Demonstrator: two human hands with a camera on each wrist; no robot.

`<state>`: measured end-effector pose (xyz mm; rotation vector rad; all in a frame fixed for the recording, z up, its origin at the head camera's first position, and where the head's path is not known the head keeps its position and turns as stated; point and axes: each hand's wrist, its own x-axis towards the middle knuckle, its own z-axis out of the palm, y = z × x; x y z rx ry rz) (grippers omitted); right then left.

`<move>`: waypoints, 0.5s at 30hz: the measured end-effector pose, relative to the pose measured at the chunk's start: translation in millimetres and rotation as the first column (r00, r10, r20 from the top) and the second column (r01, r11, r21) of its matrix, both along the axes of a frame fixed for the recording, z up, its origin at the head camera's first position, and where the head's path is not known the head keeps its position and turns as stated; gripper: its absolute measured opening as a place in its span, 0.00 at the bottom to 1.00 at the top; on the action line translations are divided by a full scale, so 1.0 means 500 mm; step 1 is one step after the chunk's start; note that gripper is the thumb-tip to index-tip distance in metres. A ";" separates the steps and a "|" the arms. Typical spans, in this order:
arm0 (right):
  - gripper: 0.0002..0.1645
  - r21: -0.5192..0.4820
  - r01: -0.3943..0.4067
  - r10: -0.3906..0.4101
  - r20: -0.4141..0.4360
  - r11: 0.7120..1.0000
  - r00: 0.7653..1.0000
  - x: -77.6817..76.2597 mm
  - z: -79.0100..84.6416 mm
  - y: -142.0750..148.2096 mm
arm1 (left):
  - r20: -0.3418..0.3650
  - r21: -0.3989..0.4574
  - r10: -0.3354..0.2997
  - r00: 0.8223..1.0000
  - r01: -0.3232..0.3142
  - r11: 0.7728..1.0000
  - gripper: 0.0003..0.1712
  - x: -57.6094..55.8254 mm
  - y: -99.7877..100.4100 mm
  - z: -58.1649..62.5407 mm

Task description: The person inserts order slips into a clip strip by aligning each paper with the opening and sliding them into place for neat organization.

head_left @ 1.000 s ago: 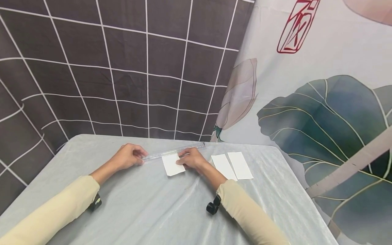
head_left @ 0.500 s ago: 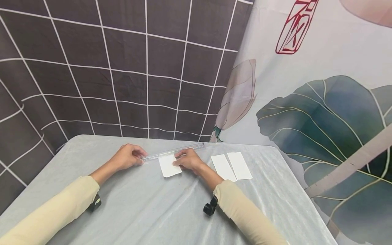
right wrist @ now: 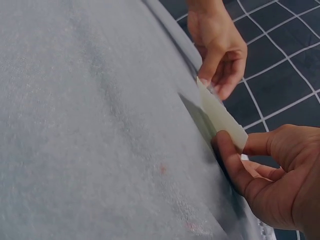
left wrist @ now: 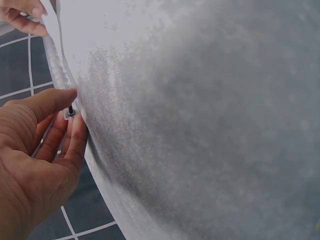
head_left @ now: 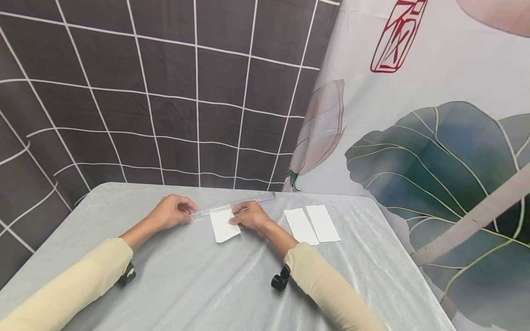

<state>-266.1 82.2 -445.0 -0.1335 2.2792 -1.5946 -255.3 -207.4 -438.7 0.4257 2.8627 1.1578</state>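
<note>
Pinching, right grip [head_left: 250, 215]: narrow, thumb and finger closed on the right edge of a white paper piece [head_left: 223, 225].
Paper vs right grip: sits left of its fingertips, sheet extending left and toward the person; rest of the edge above and below the pinch is free.
Paper vs left grip [head_left: 175, 212]: to its right, near but apart in the head view.
Paper attitude: right wrist view has it tilted, partly off the tabletop [head_left: 186, 280], shadow beside it.
Left grip state: narrow, thumb and fingertips around the near-left end of a clear ruler [head_left: 207, 212].
Ruler vs grips: runs from left grip slantwise up to the right, passes just past the right grip's fingertips on the far side; far end sticks out beyond that grip.
Paper vs ruler: paper's far edge is up at the ruler, between the grips. Over, under or butted, can't tell.
Spare strips: left strip [head_left: 301, 226] and right strip [head_left: 323, 224], both white, flat, right of the right grip, side by side at a slight angle; nearer one just beside that forearm.
Sleeves: cream, left sleeve [head_left: 83, 280] and right sleeve [head_left: 331, 285], each behind its grip.
</note>
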 end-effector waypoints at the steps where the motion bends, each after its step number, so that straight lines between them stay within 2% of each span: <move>1: 0.26 -0.005 0.001 -0.001 0.003 1.000 1.000 0.001 0.000 -0.002 | 0.001 -0.002 0.001 1.000 -0.001 1.000 0.17 -0.001 0.000 -0.001; 15: 0.25 0.003 0.021 -0.021 0.002 1.000 1.000 0.006 -0.002 -0.024 | 0.002 -0.007 -0.007 1.000 0.007 1.000 0.18 0.000 0.000 0.002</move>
